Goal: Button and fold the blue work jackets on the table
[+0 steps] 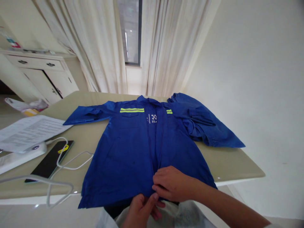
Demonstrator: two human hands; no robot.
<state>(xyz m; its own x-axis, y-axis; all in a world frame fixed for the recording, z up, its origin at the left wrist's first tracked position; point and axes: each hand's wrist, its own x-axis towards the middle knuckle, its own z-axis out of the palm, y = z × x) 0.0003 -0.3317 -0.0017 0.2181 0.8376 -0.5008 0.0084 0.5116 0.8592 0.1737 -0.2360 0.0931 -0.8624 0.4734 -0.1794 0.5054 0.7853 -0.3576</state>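
A blue work jacket (123, 148) with yellow-green reflective strips lies flat on the beige table (228, 164), front side up and collar away from me. Its right sleeve is bunched up at the far right. My left hand (140, 210) is closed in a pinch on the bottom hem at the front opening. My right hand (171, 183) is closed on the same spot, fingers curled over the jacket's lower front edges. Both hands meet at the near table edge.
A black phone (51, 161) with a white cable (71, 158) lies on the table's left, beside printed papers (26, 131) and a white device (19, 155). Behind stand a white cabinet (45, 76), curtains (99, 47) and a window. A white wall is on the right.
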